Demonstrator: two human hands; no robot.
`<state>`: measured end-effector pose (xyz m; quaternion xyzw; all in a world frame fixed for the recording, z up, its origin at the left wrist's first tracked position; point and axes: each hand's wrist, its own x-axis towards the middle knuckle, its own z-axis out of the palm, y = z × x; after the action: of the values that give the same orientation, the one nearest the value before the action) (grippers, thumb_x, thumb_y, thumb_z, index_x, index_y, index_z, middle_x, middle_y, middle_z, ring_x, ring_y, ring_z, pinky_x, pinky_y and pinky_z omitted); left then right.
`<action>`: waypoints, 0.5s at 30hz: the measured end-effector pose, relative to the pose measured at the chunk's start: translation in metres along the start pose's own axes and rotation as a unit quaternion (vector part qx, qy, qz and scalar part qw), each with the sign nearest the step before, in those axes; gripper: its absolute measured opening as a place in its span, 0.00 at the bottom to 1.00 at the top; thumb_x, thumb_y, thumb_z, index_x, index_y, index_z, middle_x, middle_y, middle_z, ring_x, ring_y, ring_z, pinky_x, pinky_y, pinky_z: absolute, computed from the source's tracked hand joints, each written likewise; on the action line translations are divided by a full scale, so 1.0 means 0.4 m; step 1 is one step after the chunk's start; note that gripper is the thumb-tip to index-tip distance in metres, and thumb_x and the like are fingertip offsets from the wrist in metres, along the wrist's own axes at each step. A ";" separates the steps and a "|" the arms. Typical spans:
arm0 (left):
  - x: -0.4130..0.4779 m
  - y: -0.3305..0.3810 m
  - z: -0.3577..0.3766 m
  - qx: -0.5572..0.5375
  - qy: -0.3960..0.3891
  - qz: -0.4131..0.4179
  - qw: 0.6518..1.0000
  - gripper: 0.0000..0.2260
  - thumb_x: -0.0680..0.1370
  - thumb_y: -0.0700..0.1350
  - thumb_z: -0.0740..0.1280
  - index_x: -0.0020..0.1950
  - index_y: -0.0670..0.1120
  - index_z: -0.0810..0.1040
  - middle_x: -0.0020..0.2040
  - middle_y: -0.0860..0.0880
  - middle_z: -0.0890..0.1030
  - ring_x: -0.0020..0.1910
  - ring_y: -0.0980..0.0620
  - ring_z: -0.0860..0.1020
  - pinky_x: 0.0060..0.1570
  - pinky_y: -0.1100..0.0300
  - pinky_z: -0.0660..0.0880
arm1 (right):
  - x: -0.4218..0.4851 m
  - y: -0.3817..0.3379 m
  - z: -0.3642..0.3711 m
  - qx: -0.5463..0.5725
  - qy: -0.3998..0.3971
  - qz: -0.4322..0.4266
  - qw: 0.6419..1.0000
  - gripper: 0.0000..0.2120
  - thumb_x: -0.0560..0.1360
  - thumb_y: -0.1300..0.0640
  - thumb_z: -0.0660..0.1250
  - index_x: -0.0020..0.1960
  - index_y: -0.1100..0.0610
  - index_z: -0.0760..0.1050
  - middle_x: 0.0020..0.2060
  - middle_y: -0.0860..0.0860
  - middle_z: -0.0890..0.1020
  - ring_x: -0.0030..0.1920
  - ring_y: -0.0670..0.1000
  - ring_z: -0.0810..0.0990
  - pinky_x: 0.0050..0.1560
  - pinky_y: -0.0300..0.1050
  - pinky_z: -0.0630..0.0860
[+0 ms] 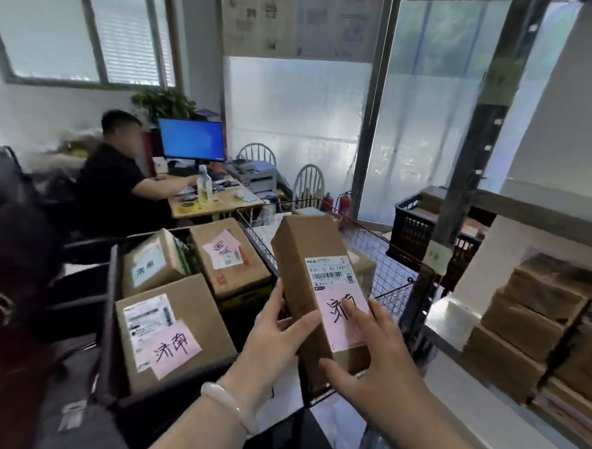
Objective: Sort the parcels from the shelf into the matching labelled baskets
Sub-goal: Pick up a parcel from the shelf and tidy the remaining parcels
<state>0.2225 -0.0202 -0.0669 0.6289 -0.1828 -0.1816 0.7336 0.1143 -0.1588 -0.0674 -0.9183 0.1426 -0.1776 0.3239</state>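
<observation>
- The left hand (274, 343) grips the long parcel's (303, 252) side.
- The right hand (379, 366) pinches its near end.
- The parcel is held aloft between the black basket (113, 283) and the wire basket (388, 263).

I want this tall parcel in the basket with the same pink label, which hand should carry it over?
Probably left. The left hand grips the parcel on the side nearest the dark basket, whose box shows a matching label; the right hand is farther.
</observation>
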 end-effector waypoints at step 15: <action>-0.030 -0.006 -0.417 0.216 0.268 -0.003 0.939 0.29 0.78 0.58 0.66 0.77 0.61 0.61 0.76 0.52 0.63 0.73 0.51 0.66 0.70 0.43 0.67 | 0.222 -0.261 0.307 -0.026 -0.140 -0.077 0.987 0.43 0.67 0.29 0.64 0.76 0.35 0.49 0.78 0.41 0.46 0.77 0.51 0.51 0.72 0.55 0.60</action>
<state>0.2948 0.1281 -0.0932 0.7983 -0.0123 0.0348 0.6012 0.2605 -0.0473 -0.0685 -0.9504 0.0298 -0.0681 0.3019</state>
